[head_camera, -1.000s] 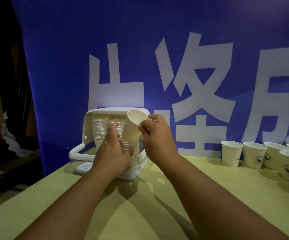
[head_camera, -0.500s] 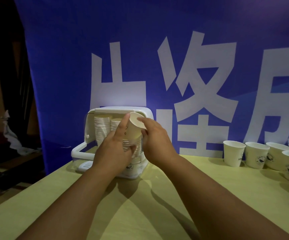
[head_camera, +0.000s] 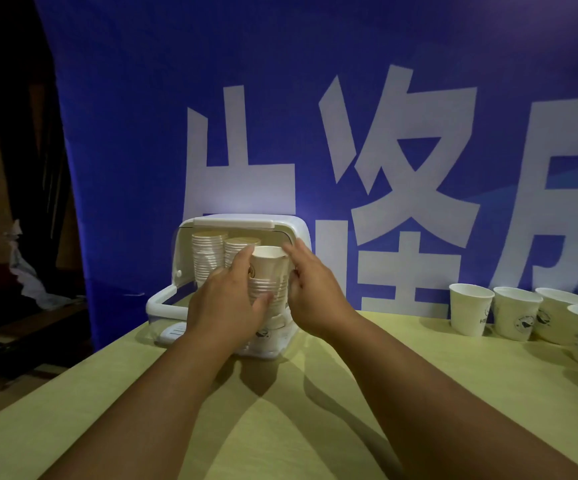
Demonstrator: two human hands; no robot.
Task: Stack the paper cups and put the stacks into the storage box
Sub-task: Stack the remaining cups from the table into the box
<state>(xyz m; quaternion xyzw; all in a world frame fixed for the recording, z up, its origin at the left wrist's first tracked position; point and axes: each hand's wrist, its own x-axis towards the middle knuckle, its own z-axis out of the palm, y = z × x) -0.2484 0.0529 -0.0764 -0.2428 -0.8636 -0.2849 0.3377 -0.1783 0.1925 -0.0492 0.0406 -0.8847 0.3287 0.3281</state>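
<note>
The front stack (head_camera: 268,285) of paper cups stands upright at the open front of the storage box (head_camera: 246,221), its top cup (head_camera: 269,259) seated straight. The left hand (head_camera: 227,299) wraps the stack's left side, thumb and forefinger curled round it. The right hand (head_camera: 315,292) lies against its right side, fingers together and nearly straight; its thumb is hard to make out. The stack's base is hidden behind both hands. Deeper inside the box stand two rear stacks (head_camera: 208,258), partly covered. Well right of the box, loose cups (head_camera: 471,313) line the table (head_camera: 280,427), the last ones cut off.
</note>
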